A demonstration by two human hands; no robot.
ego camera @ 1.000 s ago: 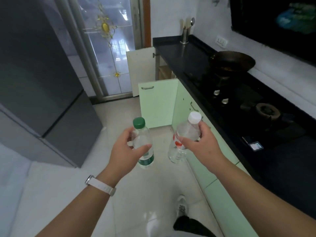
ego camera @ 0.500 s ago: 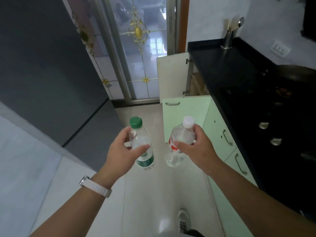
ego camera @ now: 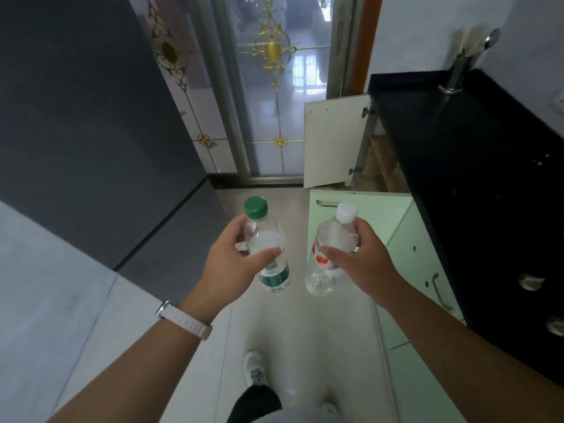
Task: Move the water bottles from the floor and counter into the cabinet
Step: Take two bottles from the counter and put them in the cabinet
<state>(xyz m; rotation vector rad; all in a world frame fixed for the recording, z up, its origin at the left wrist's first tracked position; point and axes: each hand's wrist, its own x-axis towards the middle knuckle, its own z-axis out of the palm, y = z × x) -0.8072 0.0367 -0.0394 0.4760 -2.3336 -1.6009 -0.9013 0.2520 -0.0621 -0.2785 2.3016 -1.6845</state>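
The left grip (ego camera: 235, 264) is clamped round the shoulder of a clear plastic green-capped bottle (ego camera: 274, 276), thumb across the front and fingers curled behind. A ribbed white watch strap (ego camera: 186, 322) circles that wrist. The right grip (ego camera: 363, 264) is closed the same way on a white-capped bottle (ego camera: 335, 236), clear and dimpled near its base, its red-and-white label partly under the thumb. Both bottles are held in the air above the floor (ego camera: 305, 331), side by side but apart. The green-capped one is left of the pale-green door (ego camera: 366, 218), and the white-capped one is in front of that door's left edge.

The pale-green door is flat and matt, with a slim metal bar handle near its top edge, and it stands swung open across the aisle. Beyond it a white door (ego camera: 334, 141) shows its plain inner face and two hinges. Between the two doors the cabinet (ego camera: 377, 160) opening shows a brownish inside, mostly hidden.

Right of the pale-green door runs the glossy black desk (ego camera: 457, 148), its straight edge overhanging more green fronts with bar handles. Left of the door, pale glossy floor tiles leave a strip of passage up to a dark grey fridge (ego camera: 91, 117). Beyond the door stands a frosted glass door (ego camera: 274, 102) with gilt ornaments.

A steel holder (ego camera: 454, 74) at the desk's far end is blurred, and its contents are hard to make out. Round knobs (ego camera: 531, 282) on the desk sit close to the right frame edge, one cut off by it.
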